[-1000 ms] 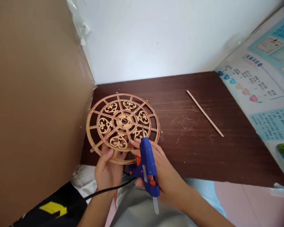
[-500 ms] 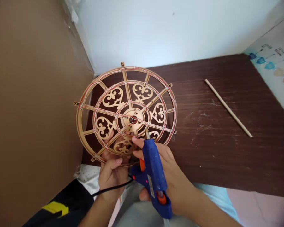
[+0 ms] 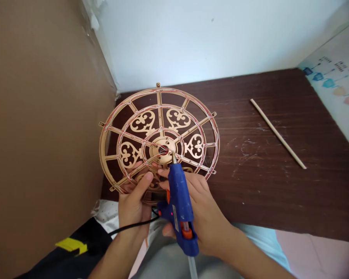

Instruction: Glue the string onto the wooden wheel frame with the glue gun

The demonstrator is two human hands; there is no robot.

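Gripping a gilded, laser-cut filigree wheel (image 3: 162, 116) at its 6 o'clock rim, the left hand (image 3: 133, 205) holds it tilted above the far left of a dark wood-grain tabletop (image 3: 250, 186); the left thumb (image 3: 142, 182) presses on the wheel's front while the other left fingers (image 3: 136, 164) spread behind it, showing through the openings. The right hand (image 3: 197, 209) wraps its curled fingers (image 3: 164, 173) round a blue hot glue gun (image 3: 177, 197), closed on the grip with an orange trigger (image 3: 168, 196) beside them; the gun's long axis runs roughly 12 to 6 o'clock. Its metal nozzle (image 3: 172, 157) points at 12 o'clock, reaching just beside the wheel's central hub (image 3: 163, 149) at about 4 o'clock from the centre hole; whether it touches, I cannot tell. So the right hand lies nearer the hub, the left nearer the rim; thin pale and red lines trace the wheel's ribs. A black cord (image 3: 133, 226) trails from the gun; a wooden dowel (image 3: 277, 133) lies well apart at 3 o'clock, a cardboard sheet (image 3: 46, 135) stands at 9 o'clock.
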